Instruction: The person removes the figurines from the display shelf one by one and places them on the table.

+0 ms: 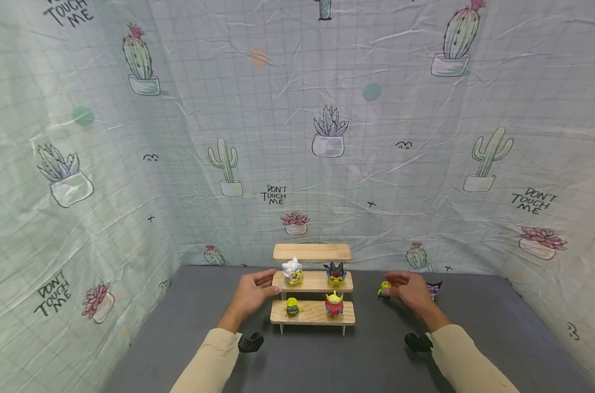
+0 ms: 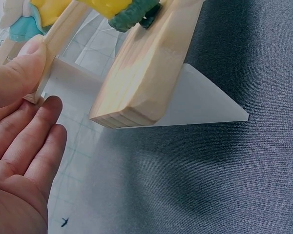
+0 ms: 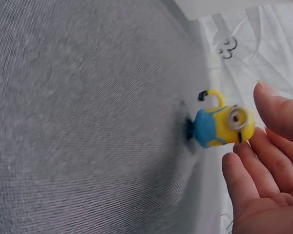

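A three-tier wooden display stand stands on the grey table. My left hand is at the left end of its middle board; in the left wrist view the thumb lies on the board and the fingers are beneath, gripping it. My right hand is beside a one-eyed yellow Minion figure in blue overalls, upright on the table. The right thumb stands apart from the figure's head; the fingers are close by it, and whether they touch cannot be told.
On the middle board are a white-hooded figure and a dark-hooded figure. Below them stand a yellow-and-green figure and a red-suited alien figure. A purple-and-black item is partly hidden behind my right hand. Patterned cloth hangs behind.
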A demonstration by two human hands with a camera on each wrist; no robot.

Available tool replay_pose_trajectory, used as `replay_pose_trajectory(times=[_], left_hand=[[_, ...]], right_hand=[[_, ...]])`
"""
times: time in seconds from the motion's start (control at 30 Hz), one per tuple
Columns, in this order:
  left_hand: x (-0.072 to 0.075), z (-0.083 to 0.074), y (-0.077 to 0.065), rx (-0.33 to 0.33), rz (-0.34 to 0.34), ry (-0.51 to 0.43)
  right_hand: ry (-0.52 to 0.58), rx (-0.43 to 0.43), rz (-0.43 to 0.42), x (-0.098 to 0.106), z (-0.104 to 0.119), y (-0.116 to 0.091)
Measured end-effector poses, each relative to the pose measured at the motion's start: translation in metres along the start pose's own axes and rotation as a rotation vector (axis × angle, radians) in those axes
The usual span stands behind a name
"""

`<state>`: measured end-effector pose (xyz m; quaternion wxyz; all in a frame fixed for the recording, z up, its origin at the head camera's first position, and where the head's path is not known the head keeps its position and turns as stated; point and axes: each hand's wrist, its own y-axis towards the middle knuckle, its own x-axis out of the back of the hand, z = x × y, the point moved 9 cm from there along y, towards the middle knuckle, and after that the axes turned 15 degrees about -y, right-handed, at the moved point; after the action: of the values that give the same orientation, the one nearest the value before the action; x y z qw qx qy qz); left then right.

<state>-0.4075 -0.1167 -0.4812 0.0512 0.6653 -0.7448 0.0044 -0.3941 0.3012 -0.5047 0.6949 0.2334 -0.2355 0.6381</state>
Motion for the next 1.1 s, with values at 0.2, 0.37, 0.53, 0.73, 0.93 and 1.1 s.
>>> replay_pose_trajectory(times=[0.2,0.37,0.53,0.73,0.93,1.1], left_hand=[[0.000,-0.001,0.000,-0.008,-0.002,0.008],[0.000,-0.002,0.000,-0.013,0.002,0.011],[0.000,-0.002,0.000,-0.017,0.004,0.012],[0.000,-0.002,0.000,-0.016,0.002,0.013],[0.000,-0.002,0.000,-0.011,-0.004,0.013],[0.000,-0.001,0.000,0.000,-0.008,0.018]], right_hand=[[-0.017,0.018,-0.012,0.007,0.014,-0.004],[-0.049,0.020,-0.020,0.010,0.025,-0.009],[-0.082,0.023,-0.013,0.010,0.037,-0.015],[-0.056,0.085,0.030,0.008,0.058,-0.027],[-0.020,0.124,0.062,0.004,0.079,-0.036],[0.008,0.175,0.080,-0.002,0.095,-0.040]])
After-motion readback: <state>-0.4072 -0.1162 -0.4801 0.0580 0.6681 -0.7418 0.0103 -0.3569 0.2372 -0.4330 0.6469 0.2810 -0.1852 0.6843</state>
